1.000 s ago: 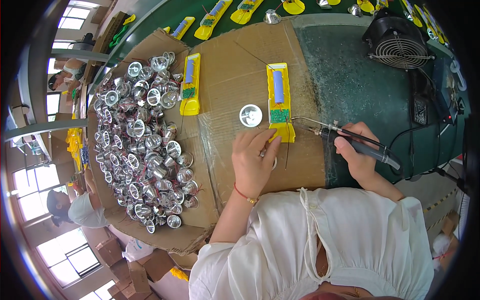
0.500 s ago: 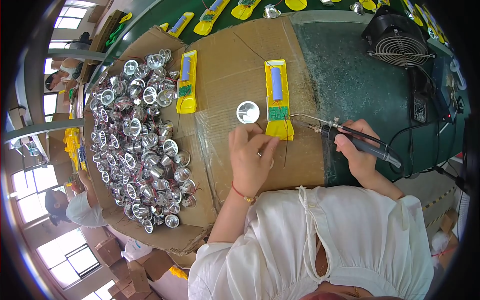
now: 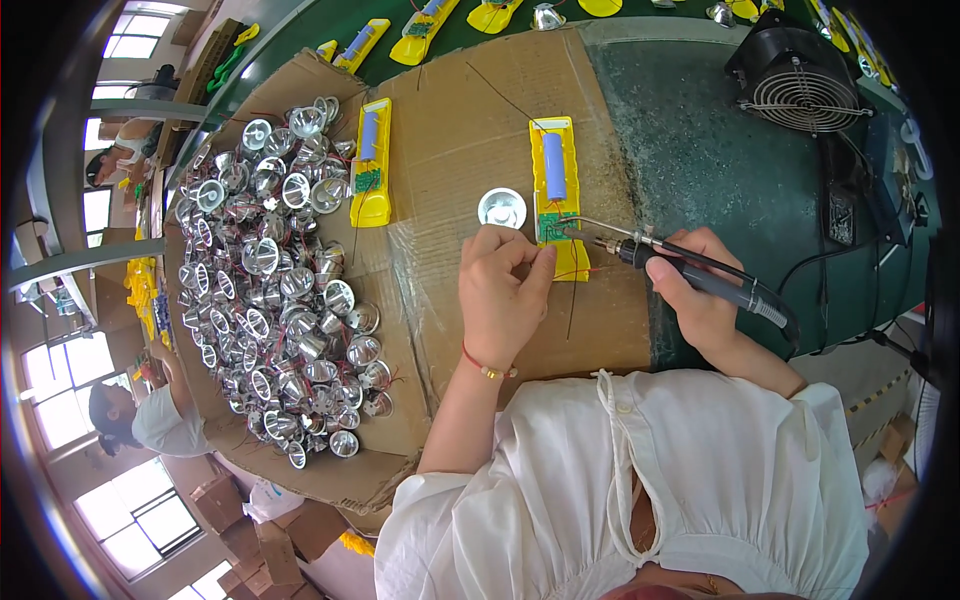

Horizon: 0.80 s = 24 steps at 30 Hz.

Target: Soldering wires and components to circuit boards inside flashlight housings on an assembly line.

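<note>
My right hand (image 3: 700, 300) grips a soldering iron (image 3: 700, 278) with a dark handle. Its bent metal tube and tip reach over the green circuit board (image 3: 557, 227) in a yellow casing (image 3: 571, 262). A purple cylindrical battery (image 3: 554, 168) lies in the same casing, above the board. My left hand (image 3: 503, 298) is closed in a pinch just left of the casing's lower end; what its fingertips hold is hidden. A thin red wire crosses the casing beside those fingertips. Just beyond the left hand sits a silver reflector cup (image 3: 502, 208), its open side up.
A cardboard box (image 3: 400, 440) of many reflector cups (image 3: 300, 315) with red wires stands at left. Beside it lies another yellow casing (image 3: 372, 200) with battery and board. A black fan (image 3: 800, 95) stands at far right. More casings line the back; people sit at far left.
The iron has moved left and its tip is now over the circuit board. My left hand has shifted slightly up and right, and the reflector cup has moved slightly and tipped more upward.
</note>
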### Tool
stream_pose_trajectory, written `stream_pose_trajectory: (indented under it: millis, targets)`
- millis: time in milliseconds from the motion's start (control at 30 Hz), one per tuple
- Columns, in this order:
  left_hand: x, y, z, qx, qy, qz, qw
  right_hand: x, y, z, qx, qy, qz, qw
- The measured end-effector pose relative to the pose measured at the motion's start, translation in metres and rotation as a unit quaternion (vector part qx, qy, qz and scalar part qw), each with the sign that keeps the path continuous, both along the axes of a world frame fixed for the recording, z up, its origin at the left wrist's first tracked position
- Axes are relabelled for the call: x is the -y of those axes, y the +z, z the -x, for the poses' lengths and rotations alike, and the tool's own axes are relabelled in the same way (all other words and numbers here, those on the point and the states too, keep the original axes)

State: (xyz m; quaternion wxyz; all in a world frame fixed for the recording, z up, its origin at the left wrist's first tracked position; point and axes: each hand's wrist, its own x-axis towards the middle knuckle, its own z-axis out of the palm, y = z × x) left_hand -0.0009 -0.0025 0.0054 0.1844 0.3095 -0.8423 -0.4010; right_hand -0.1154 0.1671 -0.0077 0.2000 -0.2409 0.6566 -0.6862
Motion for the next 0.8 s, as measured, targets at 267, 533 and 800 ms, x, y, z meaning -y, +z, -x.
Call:
stream_pose_trajectory:
  millis: [267, 533, 800]
  targets:
    - [0.002, -0.002, -0.001, 0.017, -0.038, 0.048, 0.998, 0.002, -0.002, 0.000, -0.012, 0.007, -0.021, 1.000]
    - [0.004, -0.001, -0.001, 0.025, -0.041, 0.042, 0.998, 0.005, 0.001, -0.004, 0.085, -0.029, 0.021, 0.996]
    - [0.003, -0.002, -0.001, 0.022, -0.041, 0.039, 0.998, -0.001, -0.007, -0.001, 0.021, -0.003, -0.020, 1.000]
